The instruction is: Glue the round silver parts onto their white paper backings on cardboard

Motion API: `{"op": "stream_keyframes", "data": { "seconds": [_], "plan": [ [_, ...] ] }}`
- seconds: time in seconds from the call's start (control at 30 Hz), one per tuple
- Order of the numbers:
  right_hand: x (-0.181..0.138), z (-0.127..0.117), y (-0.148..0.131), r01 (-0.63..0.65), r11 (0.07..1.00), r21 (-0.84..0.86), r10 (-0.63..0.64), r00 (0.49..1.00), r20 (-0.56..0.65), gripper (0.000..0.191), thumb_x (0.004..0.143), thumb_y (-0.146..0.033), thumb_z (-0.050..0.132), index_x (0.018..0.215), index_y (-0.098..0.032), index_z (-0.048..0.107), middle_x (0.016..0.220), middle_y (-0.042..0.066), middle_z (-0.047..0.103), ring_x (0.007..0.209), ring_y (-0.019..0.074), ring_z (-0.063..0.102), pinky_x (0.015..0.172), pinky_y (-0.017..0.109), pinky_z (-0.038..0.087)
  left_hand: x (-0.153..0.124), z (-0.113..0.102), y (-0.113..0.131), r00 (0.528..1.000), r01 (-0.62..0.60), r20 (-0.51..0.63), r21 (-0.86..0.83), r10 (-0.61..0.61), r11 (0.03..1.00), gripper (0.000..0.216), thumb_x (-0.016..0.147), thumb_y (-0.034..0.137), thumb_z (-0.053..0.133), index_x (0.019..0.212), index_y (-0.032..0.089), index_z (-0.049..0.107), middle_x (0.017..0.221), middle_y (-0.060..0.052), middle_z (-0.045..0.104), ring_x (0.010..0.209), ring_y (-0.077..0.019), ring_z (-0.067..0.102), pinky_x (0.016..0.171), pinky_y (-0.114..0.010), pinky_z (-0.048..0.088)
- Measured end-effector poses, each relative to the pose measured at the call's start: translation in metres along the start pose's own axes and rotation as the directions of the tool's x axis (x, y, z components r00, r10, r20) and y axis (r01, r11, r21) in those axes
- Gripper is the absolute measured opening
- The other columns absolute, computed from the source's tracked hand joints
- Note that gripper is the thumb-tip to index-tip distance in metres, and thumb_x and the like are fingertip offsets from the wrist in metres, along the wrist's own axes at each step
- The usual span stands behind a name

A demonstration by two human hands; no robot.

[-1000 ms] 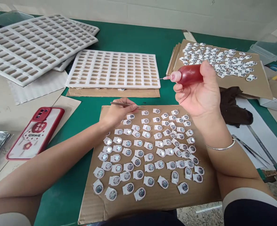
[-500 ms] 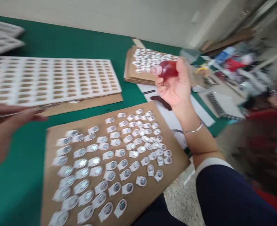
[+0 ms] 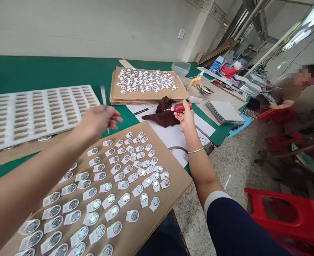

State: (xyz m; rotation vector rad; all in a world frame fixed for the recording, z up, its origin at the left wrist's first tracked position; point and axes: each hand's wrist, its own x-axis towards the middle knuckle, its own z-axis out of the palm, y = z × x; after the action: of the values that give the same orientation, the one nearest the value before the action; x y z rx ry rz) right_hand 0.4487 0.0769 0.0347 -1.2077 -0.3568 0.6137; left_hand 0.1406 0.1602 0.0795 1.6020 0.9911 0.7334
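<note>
Holding a red needle-tipped squeeze bottle [image 3: 177, 107] in our curled right hand [image 3: 187, 115], we have it near a brown cloth [image 3: 161, 119]; our left hand [image 3: 97, 120], loosely closed, grips blurred metal tweezers [image 3: 103, 95] between the white grid tray [image 3: 92, 93] and the cardboard sheet [image 3: 177, 185] bearing silver discs on white tabs [image 3: 123, 185].

We're looking at a small assembly workshop: see the long green-topped workbench [image 3: 26, 73], the brown cardboard sheet [image 3: 143, 227] crowded with round silver discs on white tabs [image 3: 95, 218], the white slotted tray [image 3: 95, 96]. Beyond, we spot red plastic stools [image 3: 310, 218], a speckled grey floor [image 3: 234, 160] and a co-worker [image 3: 293, 91].
</note>
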Motion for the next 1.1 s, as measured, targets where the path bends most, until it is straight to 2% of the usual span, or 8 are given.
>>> {"op": "stream_keyframes", "data": {
  "seconds": [0.1,0.17,0.3,0.47,0.63,0.9,1.1],
  "plan": [
    [0.007,-0.006,-0.008,0.05,0.994,0.097,-0.044,0.997,-0.065,0.035,0.073,-0.05,0.062,0.078,-0.016,0.054,0.054,-0.001,0.061,0.043,0.0098,0.058,0.037,0.017,0.048,0.042,0.049,-0.001,0.994,0.098,0.027,0.113,-0.102,0.989,0.013,0.075,0.025,0.061,0.07,0.012,0.061,0.054,0.001,0.053,0.037,-0.0049,0.031,0.038,-0.023,0.025],
    [0.01,-0.008,-0.011,0.086,0.985,0.148,-0.07,0.992,-0.108,0.035,0.074,-0.05,0.061,0.079,-0.016,0.054,0.055,-0.001,0.062,0.043,0.0099,0.058,0.038,0.017,0.049,0.068,0.075,-0.003,0.995,0.101,-0.001,0.181,-0.103,0.978,0.013,0.071,0.022,0.065,0.064,0.013,0.061,0.047,0.002,0.048,0.035,-0.0049,0.028,0.037,-0.023,0.022],
    [0.017,-0.005,-0.006,0.055,0.981,0.188,-0.031,0.991,-0.127,0.034,0.074,-0.048,0.063,0.08,-0.015,0.054,0.055,0.0,0.062,0.043,0.0105,0.059,0.038,0.017,0.05,0.114,0.12,0.0,0.998,0.054,-0.041,0.262,-0.045,0.964,0.012,0.073,0.022,0.066,0.07,0.012,0.061,0.056,0.003,0.053,0.04,-0.005,0.035,0.04,-0.021,0.029],
    [0.022,0.005,0.011,-0.023,0.979,0.202,0.035,0.998,-0.058,0.031,0.075,-0.043,0.064,0.081,-0.015,0.055,0.055,0.0,0.064,0.044,0.0101,0.059,0.038,0.017,0.051,0.14,0.16,0.003,0.997,0.012,0.065,0.294,-0.033,0.956,0.022,0.086,0.032,0.057,0.083,0.01,0.059,0.069,0.002,0.056,0.053,-0.0071,0.049,0.049,-0.02,0.043],
    [0.018,0.011,0.018,-0.091,0.98,0.175,0.095,0.995,-0.015,0.029,0.074,-0.041,0.066,0.08,-0.015,0.055,0.055,0.001,0.064,0.043,0.0102,0.059,0.037,0.016,0.05,0.139,0.173,-0.003,0.988,0.005,0.143,0.337,-0.056,0.942,0.022,0.088,0.032,0.055,0.085,0.01,0.058,0.07,0.001,0.055,0.054,-0.007,0.05,0.048,-0.019,0.044],
    [0.014,0.012,0.02,-0.072,0.976,0.207,0.084,0.995,-0.052,0.031,0.071,-0.042,0.067,0.082,-0.016,0.053,0.053,-0.001,0.062,0.041,0.0104,0.057,0.038,0.018,0.051,0.13,0.169,0.003,0.985,-0.009,0.158,0.448,-0.069,0.894,0.024,0.087,0.033,0.056,0.085,0.01,0.059,0.076,-0.001,0.058,0.06,-0.0095,0.055,0.053,-0.022,0.047],
    [0.008,0.011,0.017,-0.067,0.98,0.19,0.076,0.996,-0.042,0.029,0.073,-0.043,0.064,0.078,-0.016,0.054,0.051,-0.001,0.061,0.041,0.0099,0.057,0.035,0.016,0.048,0.12,0.17,0.01,0.993,-0.055,0.122,0.467,-0.003,0.883,0.022,0.086,0.031,0.058,0.089,0.01,0.06,0.087,-0.003,0.06,0.076,-0.015,0.059,0.066,-0.029,0.051]
  ]
}}
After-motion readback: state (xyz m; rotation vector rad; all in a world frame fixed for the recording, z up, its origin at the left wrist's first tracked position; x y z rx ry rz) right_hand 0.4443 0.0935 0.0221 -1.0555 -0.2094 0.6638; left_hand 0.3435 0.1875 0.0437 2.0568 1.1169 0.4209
